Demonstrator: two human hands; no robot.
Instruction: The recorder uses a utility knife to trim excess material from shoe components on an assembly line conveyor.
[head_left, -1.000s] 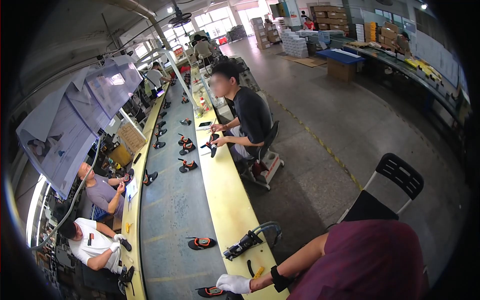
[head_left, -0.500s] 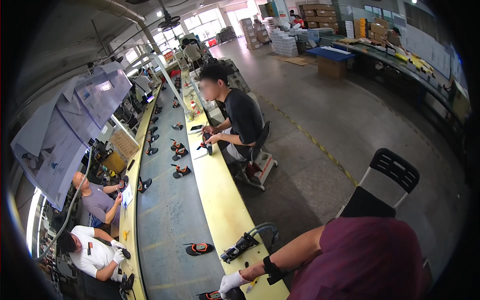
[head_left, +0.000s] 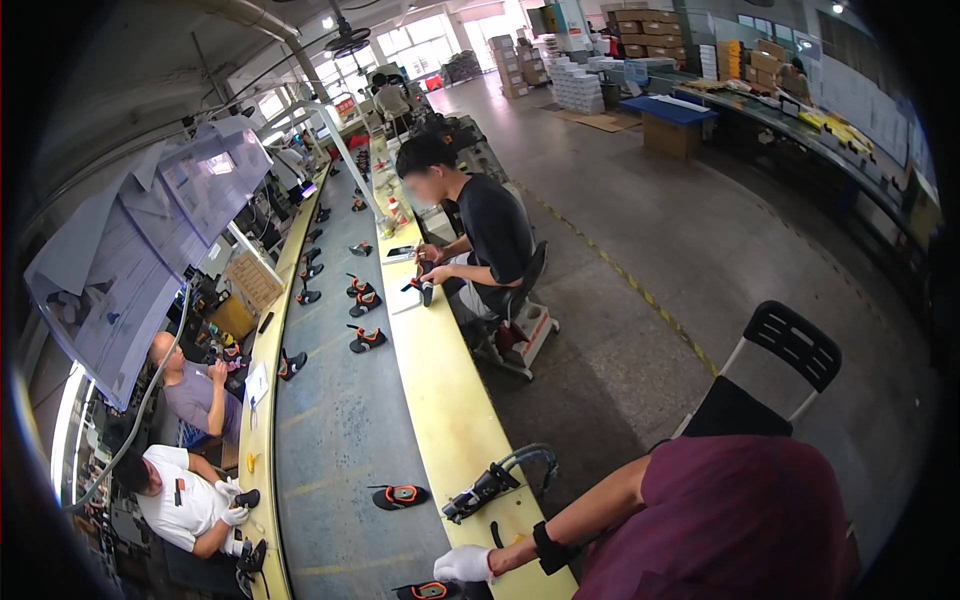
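My right hand (head_left: 463,564), in a white glove, hangs over the near edge of the belt with its fingers curled down. Whatever it grips is hidden; something dark shows just beneath it at the lower rim. Right beside the fingertips lies a black and orange shoe (head_left: 428,591), cut off by the frame. Another black shoe with an orange collar (head_left: 400,497) rests farther up the belt. A black strap (head_left: 548,546) circles my right forearm. Near the wrist, a black clamp-like tool with hoses (head_left: 482,492) is on the yellow bench edge (head_left: 450,400). My left hand is out of view.
The blue-grey conveyor belt (head_left: 325,430) carries several shoes. A person in black (head_left: 490,235) sits along my side, handling a shoe. Across the belt, a person in grey (head_left: 195,390) and a person in white (head_left: 185,495) sit. A folding chair (head_left: 760,375) stands to the right.
My right hand has shifted slightly left, and its wrist has straightened over the bench edge. Across the belt, the person in grey has raised a hand and drawn back from the bench.
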